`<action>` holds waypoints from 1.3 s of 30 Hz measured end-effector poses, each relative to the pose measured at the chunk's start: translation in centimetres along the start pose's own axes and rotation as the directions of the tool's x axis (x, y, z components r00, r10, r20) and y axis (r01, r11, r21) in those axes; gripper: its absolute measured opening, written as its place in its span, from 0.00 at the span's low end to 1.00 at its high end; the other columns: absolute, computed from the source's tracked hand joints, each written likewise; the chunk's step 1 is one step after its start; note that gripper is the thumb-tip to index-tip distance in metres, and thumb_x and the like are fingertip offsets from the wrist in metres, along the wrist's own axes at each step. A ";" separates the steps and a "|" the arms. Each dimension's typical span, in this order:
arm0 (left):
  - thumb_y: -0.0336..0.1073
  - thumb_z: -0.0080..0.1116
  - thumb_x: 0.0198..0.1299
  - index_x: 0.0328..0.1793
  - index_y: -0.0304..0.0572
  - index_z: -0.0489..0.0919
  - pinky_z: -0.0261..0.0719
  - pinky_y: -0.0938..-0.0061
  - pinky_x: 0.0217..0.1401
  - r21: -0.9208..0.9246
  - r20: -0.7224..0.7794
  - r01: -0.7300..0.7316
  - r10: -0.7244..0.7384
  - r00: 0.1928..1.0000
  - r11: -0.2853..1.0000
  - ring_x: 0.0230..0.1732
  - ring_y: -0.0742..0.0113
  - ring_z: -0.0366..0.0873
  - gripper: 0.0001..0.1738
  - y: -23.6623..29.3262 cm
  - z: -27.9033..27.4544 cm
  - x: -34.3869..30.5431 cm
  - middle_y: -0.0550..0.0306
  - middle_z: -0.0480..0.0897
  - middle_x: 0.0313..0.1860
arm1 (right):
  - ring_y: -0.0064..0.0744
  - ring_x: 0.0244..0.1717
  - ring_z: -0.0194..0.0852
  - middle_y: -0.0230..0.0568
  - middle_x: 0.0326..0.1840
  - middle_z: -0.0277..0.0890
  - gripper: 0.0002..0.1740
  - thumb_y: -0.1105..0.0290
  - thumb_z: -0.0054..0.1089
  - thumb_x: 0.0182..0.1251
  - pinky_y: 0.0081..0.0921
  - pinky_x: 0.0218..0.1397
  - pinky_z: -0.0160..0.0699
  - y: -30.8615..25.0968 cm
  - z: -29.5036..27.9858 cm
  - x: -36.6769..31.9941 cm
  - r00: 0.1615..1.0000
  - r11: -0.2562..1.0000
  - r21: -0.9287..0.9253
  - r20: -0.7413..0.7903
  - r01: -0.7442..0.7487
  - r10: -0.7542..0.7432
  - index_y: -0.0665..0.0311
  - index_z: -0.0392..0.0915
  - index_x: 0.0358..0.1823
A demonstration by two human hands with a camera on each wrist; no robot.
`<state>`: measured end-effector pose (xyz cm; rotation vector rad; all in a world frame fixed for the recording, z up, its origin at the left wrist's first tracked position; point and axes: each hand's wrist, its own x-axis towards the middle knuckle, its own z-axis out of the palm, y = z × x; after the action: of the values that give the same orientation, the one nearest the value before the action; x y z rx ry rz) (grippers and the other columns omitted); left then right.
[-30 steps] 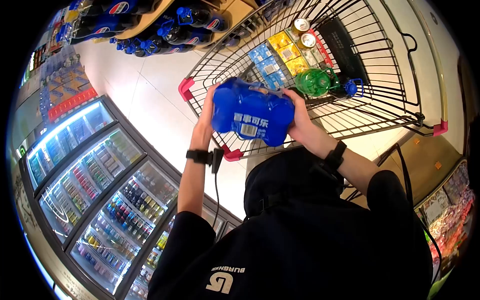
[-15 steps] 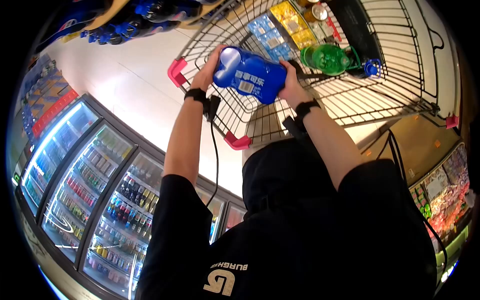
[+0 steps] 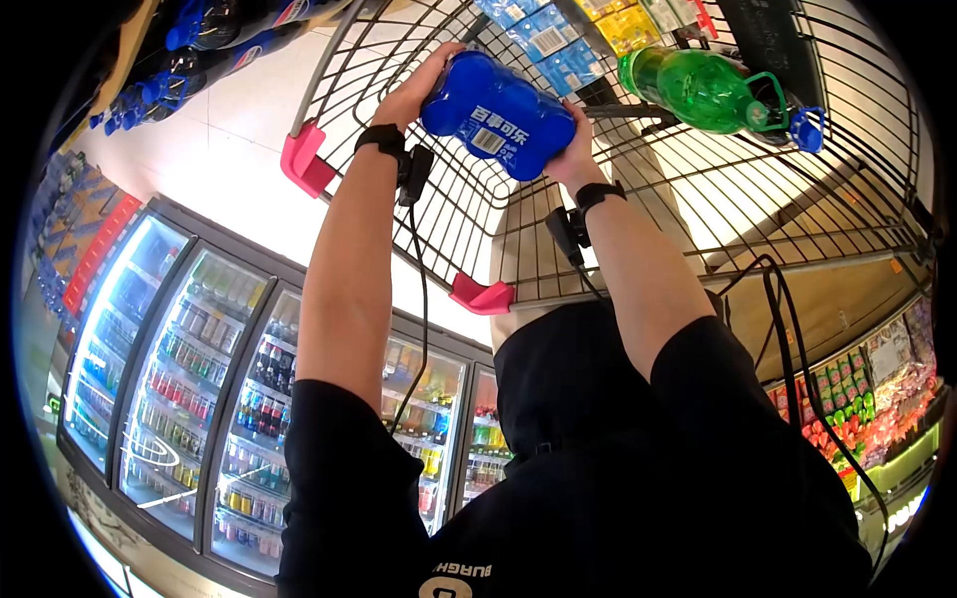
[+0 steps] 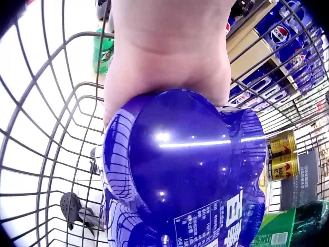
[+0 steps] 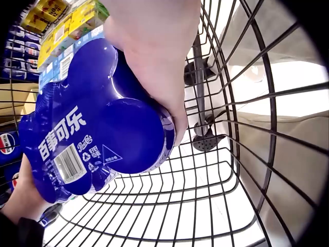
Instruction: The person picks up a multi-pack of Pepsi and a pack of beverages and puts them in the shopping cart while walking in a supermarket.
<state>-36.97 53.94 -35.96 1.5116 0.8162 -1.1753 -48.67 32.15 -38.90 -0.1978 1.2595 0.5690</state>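
Observation:
A shrink-wrapped blue multipack (image 3: 496, 116) is held level between both hands, inside the basket of a wire shopping cart (image 3: 698, 261). The left hand (image 3: 417, 88) grips its left end, and the right hand (image 3: 573, 157) grips the opposite end. In the right wrist view the right hand (image 5: 159, 62) curls over the end of the pack (image 5: 128, 135), with wire mesh below. The left wrist view has the left hand (image 4: 167, 56) against the pack's end (image 4: 177, 149); its fingertips are hidden.
Inside the cart lie a green bottle (image 3: 698, 90), a dark bottle with a blue cap (image 3: 805, 130), blue cartons (image 3: 548, 42) and yellow cartons (image 3: 626, 28). Gold cans (image 4: 282, 167) show too. Drink fridges (image 3: 189, 379) stand at left; large bottles (image 3: 199, 75) are shelved at upper left.
The hands have carried the blue pack from the cart's near edge into the basket. The view has moved closer, so the cart fills more of the picture.

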 end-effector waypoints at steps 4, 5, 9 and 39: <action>0.70 0.48 0.61 0.64 0.47 0.77 0.75 0.64 0.61 0.070 -0.001 -0.106 0.107 0.994 0.992 0.53 0.57 0.80 0.39 1.2 0.6 0.3 0.42 0.82 0.56 | 0.43 0.57 0.76 0.41 0.55 0.79 0.25 0.47 0.46 0.69 0.46 0.64 0.72 0.2 -0.1 1.8 0.999 0.998 0.054 -0.042 0.028 -0.026 0.58 0.76 0.55; 0.70 0.48 0.61 0.65 0.47 0.77 0.75 0.64 0.61 0.092 0.009 -0.110 0.110 0.994 0.990 0.53 0.57 0.80 0.39 1.8 0.6 0.2 0.43 0.82 0.56 | 0.43 0.59 0.74 0.42 0.58 0.77 0.27 0.47 0.43 0.71 0.46 0.66 0.70 0.1 -0.2 2.2 0.999 0.998 0.058 -0.044 0.010 -0.007 0.59 0.74 0.58; 0.61 0.46 0.67 0.54 0.48 0.78 0.72 0.72 0.52 0.058 0.042 -0.231 0.229 0.973 0.971 0.43 0.68 0.75 0.27 1.0 -0.6 4.7 0.59 0.80 0.43 | 0.44 0.64 0.70 0.45 0.64 0.72 0.29 0.48 0.33 0.75 0.46 0.70 0.67 0.8 0.4 3.0 0.995 0.992 0.074 -0.010 0.103 -0.103 0.61 0.70 0.64; 0.58 0.41 0.71 0.50 0.47 0.82 0.68 0.78 0.38 0.180 0.069 -0.172 0.162 0.984 0.968 0.33 0.77 0.70 0.27 2.1 -0.9 6.5 0.69 0.79 0.33 | 0.45 0.66 0.70 0.44 0.66 0.71 0.32 0.46 0.27 0.75 0.49 0.70 0.69 1.9 1.6 4.5 0.969 0.970 0.030 -0.054 0.242 -0.240 0.58 0.69 0.66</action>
<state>-32.91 53.84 -41.52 1.6588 0.5427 -1.1864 -47.43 35.83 -42.24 -0.3320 1.2713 0.3329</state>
